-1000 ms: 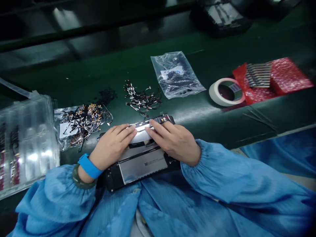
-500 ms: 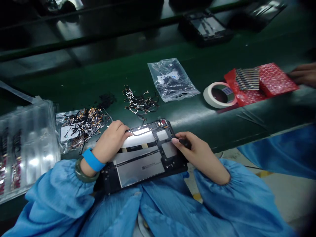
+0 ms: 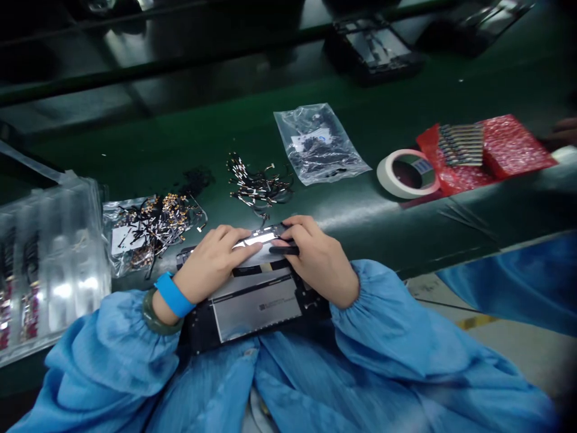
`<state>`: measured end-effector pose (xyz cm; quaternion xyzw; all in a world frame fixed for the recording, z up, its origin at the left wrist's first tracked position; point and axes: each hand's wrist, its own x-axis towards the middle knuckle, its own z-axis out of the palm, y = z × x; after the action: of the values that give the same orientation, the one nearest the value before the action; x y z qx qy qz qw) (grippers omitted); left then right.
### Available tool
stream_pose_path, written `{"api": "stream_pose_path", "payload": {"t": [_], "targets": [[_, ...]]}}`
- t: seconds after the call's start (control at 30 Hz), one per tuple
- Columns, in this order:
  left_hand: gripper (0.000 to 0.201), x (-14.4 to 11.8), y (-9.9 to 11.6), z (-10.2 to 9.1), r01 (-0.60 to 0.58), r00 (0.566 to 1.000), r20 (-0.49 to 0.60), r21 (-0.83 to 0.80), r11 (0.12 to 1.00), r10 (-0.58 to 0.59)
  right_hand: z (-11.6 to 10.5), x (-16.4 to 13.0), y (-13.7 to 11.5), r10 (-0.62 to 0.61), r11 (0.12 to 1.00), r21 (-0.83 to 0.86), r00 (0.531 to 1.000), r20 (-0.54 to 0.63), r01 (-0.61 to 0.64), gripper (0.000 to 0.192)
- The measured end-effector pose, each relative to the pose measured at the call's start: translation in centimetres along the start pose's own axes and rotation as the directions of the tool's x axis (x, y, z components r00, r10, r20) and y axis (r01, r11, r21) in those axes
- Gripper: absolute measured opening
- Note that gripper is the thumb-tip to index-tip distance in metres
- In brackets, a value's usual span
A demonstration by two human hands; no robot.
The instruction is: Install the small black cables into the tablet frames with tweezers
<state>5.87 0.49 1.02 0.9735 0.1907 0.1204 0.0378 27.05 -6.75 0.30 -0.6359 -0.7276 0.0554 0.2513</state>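
Blue smock (image 3: 216, 385): we wear it, its gathered cuffs closing near both wrists.
Device (image 3: 256, 307): before our body at the near edge of the bench (image 3: 356, 210), silver plate facing up, its far side partly covered by our hands.
Wristband (image 3: 175, 296): bright blue, on our left wrist, with a dark green bangle (image 3: 155, 316) just behind it.
Left hand (image 3: 210, 261): pinching the device's far edge, thumb on the silver side, fingers close together along the rim.
Right hand (image 3: 322, 258): bent inward, thumb and forefinger at that same edge, a tool tucked in the grasp.
Tool (image 3: 283, 250): black and slim, lying over the device — we cannot tell which fingers grip it.
Tray (image 3: 58, 258): clear plastic, to our left, dark and red parts in two of its channels.
Cables (image 3: 164, 222): heaped on a labelled bag, right of the tray.
Rods (image 3: 466, 218): thin, lying on the bench to our right.
Bundle (image 3: 259, 186): more cables, straight beyond the device.
Tape (image 3: 386, 177): a white roll touching red wrap (image 3: 518, 144), on which strips (image 3: 462, 144) lie in a row.
Bag (image 3: 322, 144): clear, labelled, dark bits inside.
Co-worker's hand (image 3: 565, 129): blurred at the right edge, beyond the wrap.
Black unit (image 3: 378, 51): at the back — grey plate upward.
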Motion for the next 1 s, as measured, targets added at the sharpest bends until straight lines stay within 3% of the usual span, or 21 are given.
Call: {"api": "stream_pose_path", "payload": {"t": [0.13, 0.23, 0.57, 0.73, 0.83, 0.93, 1.0], "targets": [[0.04, 0.1, 0.1, 0.0, 0.01, 1.0, -0.011, -0.04, 0.999, -0.01, -0.1, 0.3, 0.4, 0.054, 0.977, 0.206, 0.997, 0.054, -0.064, 0.009], [0.04, 0.1, 0.1, 0.0, 0.01, 1.0, -0.025, -0.038, 0.999, -0.011, -0.2, 0.6, 0.8, 0.059, 0.965, 0.251, 0.996, 0.069, -0.075, 0.011], [0.04, 0.0, 0.0, 0.2, 0.033, 0.999, -0.035, -0.048, 0.998, -0.035, -0.5, 1.3, -0.6, 0.142, 0.99, -0.017, 0.985, 0.095, -0.141, 0.001], [0.034, -0.3, -0.6, 0.1, 0.274, 0.961, -0.021, -0.062, 0.96, -0.276, -2.2, 0.3, 0.7, 0.236, 0.97, -0.055, 0.971, -0.025, -0.237, 0.025], [0.036, -0.3, -0.8, 0.1, 0.29, 0.956, 0.052, -0.014, 0.957, -0.289, -3.4, -1.5, 2.3, 0.391, 0.92, -0.036, 0.92, 0.033, -0.39, 0.033], [0.034, 0.2, -0.9, -0.4, 0.391, 0.92, 0.048, -0.058, 0.919, -0.389, -4.1, -3.3, 3.3, 0.535, 0.809, 0.131, 0.81, 0.241, -0.573, 0.039], [0.033, 0.5, -1.1, -1.5, 0.489, 0.871, 0.036, -0.156, 0.858, -0.489, -4.3, -4.3, 3.5, 0.549, 0.673, 0.315, 0.738, 0.393, -0.669, 0.042]]}}
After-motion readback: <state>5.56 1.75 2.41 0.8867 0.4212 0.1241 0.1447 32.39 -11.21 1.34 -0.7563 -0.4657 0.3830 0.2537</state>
